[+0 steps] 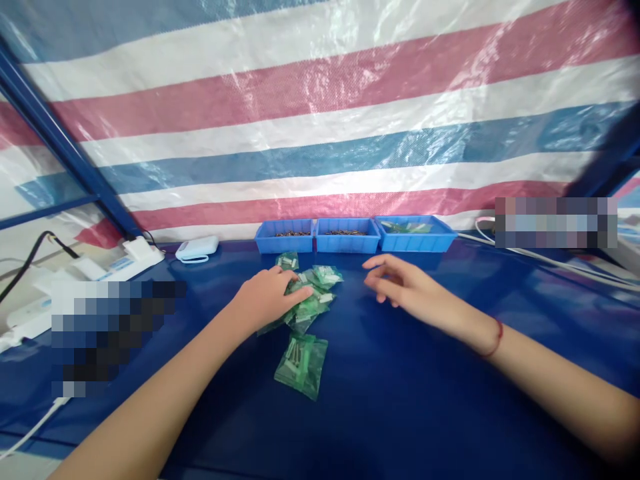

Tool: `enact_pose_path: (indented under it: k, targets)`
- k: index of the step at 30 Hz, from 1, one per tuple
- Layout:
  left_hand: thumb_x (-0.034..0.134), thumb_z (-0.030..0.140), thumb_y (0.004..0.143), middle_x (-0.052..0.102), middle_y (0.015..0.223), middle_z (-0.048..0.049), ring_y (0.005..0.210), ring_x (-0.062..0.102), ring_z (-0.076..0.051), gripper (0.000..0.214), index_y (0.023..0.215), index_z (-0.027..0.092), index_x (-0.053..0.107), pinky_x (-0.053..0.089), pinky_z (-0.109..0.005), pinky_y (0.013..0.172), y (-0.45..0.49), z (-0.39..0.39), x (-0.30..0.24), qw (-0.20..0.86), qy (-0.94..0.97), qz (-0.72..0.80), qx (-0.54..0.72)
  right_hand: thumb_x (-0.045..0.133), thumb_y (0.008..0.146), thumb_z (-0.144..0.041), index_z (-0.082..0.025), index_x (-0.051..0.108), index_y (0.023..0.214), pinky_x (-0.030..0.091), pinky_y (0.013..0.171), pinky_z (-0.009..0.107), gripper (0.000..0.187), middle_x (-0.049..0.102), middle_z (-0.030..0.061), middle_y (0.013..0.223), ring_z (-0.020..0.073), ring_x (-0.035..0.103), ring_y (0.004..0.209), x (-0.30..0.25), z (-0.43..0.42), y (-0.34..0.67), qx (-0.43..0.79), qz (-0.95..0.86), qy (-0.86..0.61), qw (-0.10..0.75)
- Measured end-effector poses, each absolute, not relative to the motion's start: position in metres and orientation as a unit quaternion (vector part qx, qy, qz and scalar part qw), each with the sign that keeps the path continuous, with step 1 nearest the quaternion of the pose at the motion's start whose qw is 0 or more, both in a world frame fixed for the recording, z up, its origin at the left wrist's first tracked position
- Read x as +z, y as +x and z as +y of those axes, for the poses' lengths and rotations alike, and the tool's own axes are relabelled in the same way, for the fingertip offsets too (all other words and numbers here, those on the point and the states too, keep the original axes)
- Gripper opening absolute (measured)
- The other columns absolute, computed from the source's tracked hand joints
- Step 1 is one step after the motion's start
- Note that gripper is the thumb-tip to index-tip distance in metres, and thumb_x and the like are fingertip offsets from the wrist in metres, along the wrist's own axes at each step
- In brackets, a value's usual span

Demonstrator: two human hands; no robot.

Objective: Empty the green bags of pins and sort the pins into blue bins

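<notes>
My left hand rests on a loose pile of small green-tinted plastic bags, thumb stretched out across them and fingertips partly hidden among the bags. Nearer to me, a separate bag lies flat, with several screws and pale pieces showing through the plastic. To the right of the pile, my right hand hovers over the blue table, fingers loosely bent and apart, with nothing in them. It is a little in front of the right-hand blue bin, which contains green plastic bags.
Left bin and middle bin contain small metal parts. A light-blue device lies at back left. White power strips and cables line the left side; white cables run along the right. Striped sheeting hangs behind.
</notes>
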State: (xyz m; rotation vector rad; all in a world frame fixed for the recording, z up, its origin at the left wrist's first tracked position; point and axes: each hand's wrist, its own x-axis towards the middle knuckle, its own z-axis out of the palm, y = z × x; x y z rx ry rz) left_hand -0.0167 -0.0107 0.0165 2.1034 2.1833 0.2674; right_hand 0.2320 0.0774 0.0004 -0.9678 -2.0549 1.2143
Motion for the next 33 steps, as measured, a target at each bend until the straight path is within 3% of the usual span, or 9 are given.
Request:
enact_pose_path:
  k: [3,8,13,16,19,24,27,30,33]
  targets:
    - [0.042,0.056,0.085,0.063,0.093,-0.0057,0.083,0.061,-0.025,0.043,0.097,0.023,0.065,0.044,-0.033,0.070,-0.015,-0.010,0.016,0.068,0.705,0.699,0.096,0.052,0.085,-0.026,-0.021,0.053,0.105,0.047,0.059,0.025,0.021,0.063,0.0020,0.090,0.0121,0.058,0.065,0.001,0.056,0.224,0.392,-0.843,-0.289,0.228]
    - [0.052,0.040,0.085,0.062,0.094,-0.0051,0.097,0.054,-0.026,0.022,0.084,0.020,0.060,0.040,-0.037,0.083,-0.001,-0.012,0.015,0.048,0.728,0.662,0.169,0.051,0.088,-0.032,-0.023,0.058,0.104,0.046,0.063,0.029,0.020,0.064,0.0027,0.091,0.0135,0.056,0.065,-0.003,0.037,0.216,0.269,-0.893,-0.287,0.220]
    - [0.049,0.032,0.087,0.058,0.076,0.0033,0.072,0.055,-0.014,0.012,0.082,0.021,0.048,0.041,-0.027,0.067,0.018,-0.021,0.023,0.188,0.676,0.622,0.347,0.057,0.084,-0.045,-0.022,0.048,0.116,0.048,0.061,0.029,0.040,0.063,0.0049,0.102,0.0136,0.059,0.068,-0.006,0.042,0.212,0.373,-0.822,-0.324,0.283]
    - [0.053,0.032,0.086,0.056,0.074,0.0041,0.068,0.054,-0.012,0.013,0.086,0.021,0.046,0.040,-0.024,0.063,0.025,-0.024,0.024,0.282,0.648,0.584,0.398,0.054,0.086,-0.047,-0.017,0.056,0.096,0.047,0.060,0.027,0.031,0.065,0.0037,0.084,0.0144,0.060,0.070,-0.002,0.045,0.212,0.474,-0.795,-0.279,0.256]
    - [0.055,0.038,0.085,0.058,0.078,0.0023,0.066,0.053,-0.012,0.023,0.100,0.022,0.049,0.039,-0.024,0.059,0.028,-0.024,0.022,0.351,0.640,0.567,0.382,0.053,0.088,-0.043,-0.016,0.059,0.079,0.046,0.060,0.026,0.029,0.063,0.0018,0.071,0.0140,0.059,0.067,0.003,0.043,0.213,0.480,-0.802,-0.250,0.253]
    - [0.048,0.041,0.089,0.046,0.063,0.0040,0.059,0.043,-0.011,0.028,0.073,0.018,0.051,0.033,-0.024,0.055,0.032,-0.026,0.019,0.276,0.681,0.571,0.366,0.053,0.089,-0.036,-0.018,0.060,0.074,0.047,0.059,0.026,0.025,0.063,0.0004,0.068,0.0144,0.061,0.065,0.007,0.036,0.216,0.400,-0.834,-0.245,0.291]
    - [0.047,0.042,0.090,0.056,0.080,0.0008,0.072,0.050,-0.013,0.024,0.091,0.021,0.058,0.040,-0.026,0.065,0.035,-0.026,0.020,0.270,0.674,0.563,0.395,0.055,0.089,-0.031,-0.020,0.064,0.088,0.050,0.062,0.026,0.014,0.067,0.0010,0.076,0.0147,0.063,0.067,0.009,0.033,0.218,0.334,-0.837,-0.251,0.354]
    - [0.034,0.055,0.092,0.060,0.095,-0.0043,0.080,0.055,-0.016,0.045,0.118,0.024,0.053,0.044,-0.027,0.066,0.039,-0.025,0.020,0.401,0.593,0.550,0.430,0.058,0.086,-0.019,-0.021,0.065,0.096,0.052,0.074,0.028,0.013,0.067,0.0045,0.093,0.0164,0.064,0.083,0.012,0.033,0.223,0.190,-0.839,-0.222,0.459]
    - [0.031,0.060,0.091,0.060,0.083,-0.0056,0.071,0.057,-0.015,0.054,0.107,0.017,0.059,0.044,-0.025,0.058,0.043,-0.024,0.019,0.560,0.500,0.497,0.436,0.057,0.084,-0.012,-0.021,0.066,0.100,0.052,0.074,0.028,0.020,0.060,0.0071,0.096,0.0168,0.062,0.087,0.013,0.033,0.228,0.062,-0.856,-0.160,0.488]
